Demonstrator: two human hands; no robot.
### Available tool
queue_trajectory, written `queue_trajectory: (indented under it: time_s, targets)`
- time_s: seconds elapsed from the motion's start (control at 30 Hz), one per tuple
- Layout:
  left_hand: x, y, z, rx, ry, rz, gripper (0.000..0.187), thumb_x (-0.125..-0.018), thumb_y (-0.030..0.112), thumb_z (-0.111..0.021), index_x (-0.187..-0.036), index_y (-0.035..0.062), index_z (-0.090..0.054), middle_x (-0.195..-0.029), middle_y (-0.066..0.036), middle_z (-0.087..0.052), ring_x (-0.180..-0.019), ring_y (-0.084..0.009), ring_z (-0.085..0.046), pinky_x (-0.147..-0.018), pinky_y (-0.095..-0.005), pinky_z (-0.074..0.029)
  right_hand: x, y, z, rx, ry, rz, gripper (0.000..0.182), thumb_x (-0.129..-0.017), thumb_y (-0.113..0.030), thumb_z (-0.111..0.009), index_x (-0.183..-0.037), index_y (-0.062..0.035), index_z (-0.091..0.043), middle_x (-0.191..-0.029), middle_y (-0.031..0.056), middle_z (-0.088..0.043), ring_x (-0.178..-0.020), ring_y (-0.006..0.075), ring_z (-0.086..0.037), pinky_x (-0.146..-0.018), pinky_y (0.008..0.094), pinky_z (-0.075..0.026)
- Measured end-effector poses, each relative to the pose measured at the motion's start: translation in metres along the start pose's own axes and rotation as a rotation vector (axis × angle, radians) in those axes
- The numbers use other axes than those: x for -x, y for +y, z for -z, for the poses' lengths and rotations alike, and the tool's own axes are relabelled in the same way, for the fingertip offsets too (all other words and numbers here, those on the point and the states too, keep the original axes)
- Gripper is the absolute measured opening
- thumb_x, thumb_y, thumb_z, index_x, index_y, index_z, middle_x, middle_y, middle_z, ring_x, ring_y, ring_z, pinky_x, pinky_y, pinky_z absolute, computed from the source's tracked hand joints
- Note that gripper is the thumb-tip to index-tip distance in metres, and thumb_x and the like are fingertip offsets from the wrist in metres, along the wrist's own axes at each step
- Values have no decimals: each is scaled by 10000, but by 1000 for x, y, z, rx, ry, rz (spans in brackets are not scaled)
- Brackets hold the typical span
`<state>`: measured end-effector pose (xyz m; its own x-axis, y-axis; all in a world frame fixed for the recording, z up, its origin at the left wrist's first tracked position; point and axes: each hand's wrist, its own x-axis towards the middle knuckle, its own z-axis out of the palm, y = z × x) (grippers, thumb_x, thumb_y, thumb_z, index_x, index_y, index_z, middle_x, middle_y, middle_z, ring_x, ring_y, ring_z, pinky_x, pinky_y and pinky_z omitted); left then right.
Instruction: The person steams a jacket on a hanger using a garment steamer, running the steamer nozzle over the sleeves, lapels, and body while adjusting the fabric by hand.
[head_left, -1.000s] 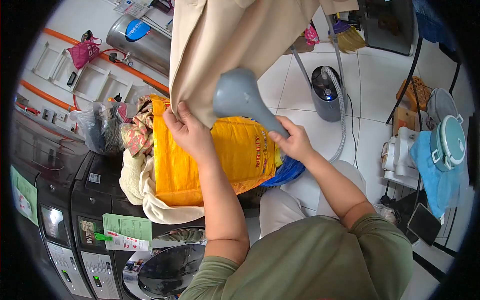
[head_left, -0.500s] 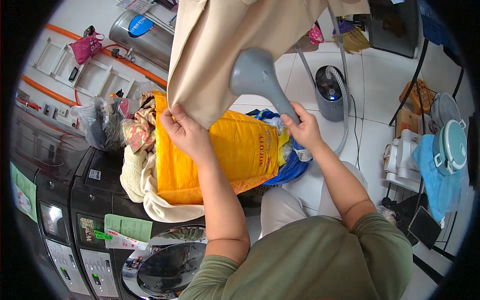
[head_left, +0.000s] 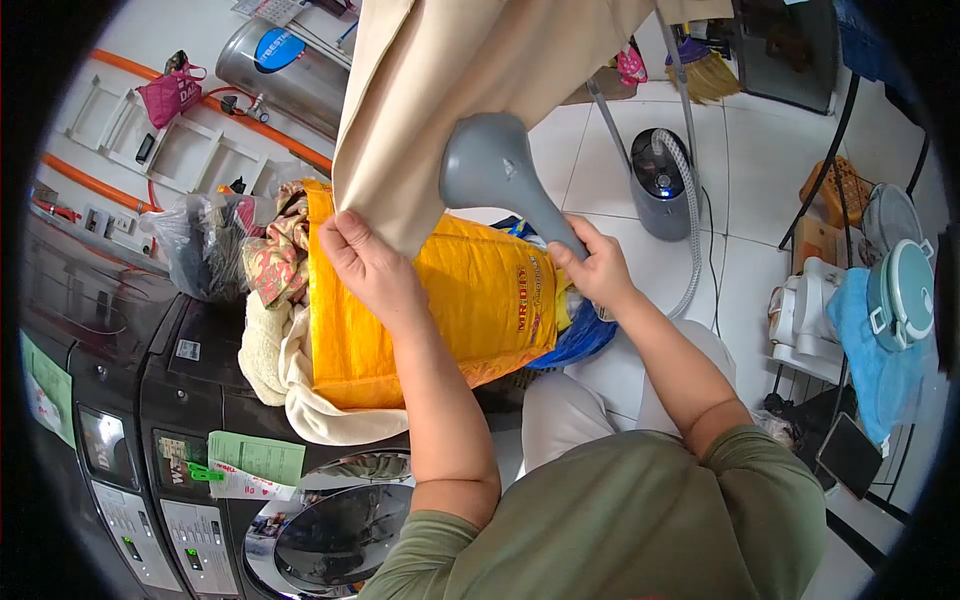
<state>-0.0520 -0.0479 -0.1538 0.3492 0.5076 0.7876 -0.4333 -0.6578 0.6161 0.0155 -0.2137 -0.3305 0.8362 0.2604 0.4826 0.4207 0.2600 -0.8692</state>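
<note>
Beige trousers hang at the top of the head view, running out of the frame. My left hand pinches their lower left edge and holds the cloth out. In my right hand is the handle of a grey garment steamer head, fingers closed round it. The wide end of the head lies against the trousers' right side, so its face is hidden. Behind my hands stands a yellow bag, with laundry at its ends.
The steamer base, with its ribbed hose and poles, stands on the white tiles to the right. Dark washing machines line the left. A rack with a teal pot is at far right.
My right hand has moved the steamer head slightly left and down along the cloth. My left hand keeps its hold with almost no movement.
</note>
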Motion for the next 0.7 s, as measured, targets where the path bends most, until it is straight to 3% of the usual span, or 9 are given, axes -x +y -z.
queue_trajectory:
  time_s: [0.07,0.17,0.37,0.47,0.57,0.7]
  targets:
    - [0,0,1,3,-8,-6,305,-1082,346,-466,-944,80,-523,-896,15,-537,-809,-69,-463,-746,-238,-425,1,-2,1,-15,-7,-12,440,-940,-320,-704,-1236,-10,-605,-976,153,-722,-883,220,-708,-791,330,-540]
    - [-1,-5,3,15,-20,-1,297,-1082,340,-468,-950,81,-528,-895,15,-539,-813,-70,-466,-748,-238,-427,5,5,-6,23,24,156,445,-945,-328,-697,-1242,-11,-603,-981,154,-721,-877,217,-705,-785,322,-537]
    - [-1,2,0,58,-17,11,295,-1083,335,-468,-930,87,-515,-873,21,-525,-801,-68,-457,-741,-241,-427,1,7,-1,-28,45,-14,468,-942,-341,-701,-1240,6,-601,-984,156,-718,-878,218,-700,-785,325,-534]
    - [-1,1,-1,3,-7,-10,300,-1082,337,-470,-919,87,-504,-875,22,-521,-797,-68,-453,-738,-239,-424,5,4,0,-23,-10,-20,473,-938,-350,-705,-1238,1,-603,-967,150,-715,-864,204,-693,-781,325,-533]
    - [1,2,-2,21,-16,-5,301,-1083,333,-469,-917,84,-501,-877,20,-521,-800,-70,-457,-739,-238,-424,5,6,-6,9,28,151,468,-937,-358,-706,-1235,-10,-607,-950,138,-711,-848,190,-687,-773,318,-532]
    - [-2,4,5,-2,-13,-16,302,-1083,330,-467,-915,80,-499,-873,14,-525,-797,-74,-462,-738,-241,-429,-6,10,6,-7,55,16,458,-936,-353,-708,-1219,-8,-609,-926,136,-710,-829,189,-685,-762,317,-532]
